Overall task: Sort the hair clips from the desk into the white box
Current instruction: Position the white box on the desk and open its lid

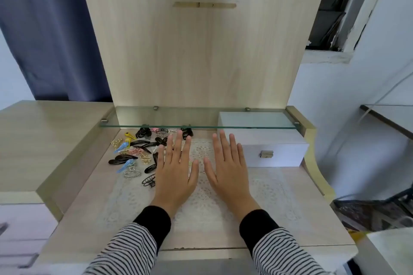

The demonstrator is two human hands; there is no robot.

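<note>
Head view showed nothing sorted: hair clips (138, 152) lay left of the latched white box (268, 152), left hand (176, 169) and right hand (228, 169) flat, empty.

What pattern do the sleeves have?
Black and white stripes on the sleeves, with plain black cuffs, seen in the head view.

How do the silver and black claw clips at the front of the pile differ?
The silver claw clip is shiny; the black claw clip is dark. The silver one lies farther left, the black one closer to the left hand. Both are open-framed claw clips.
</note>
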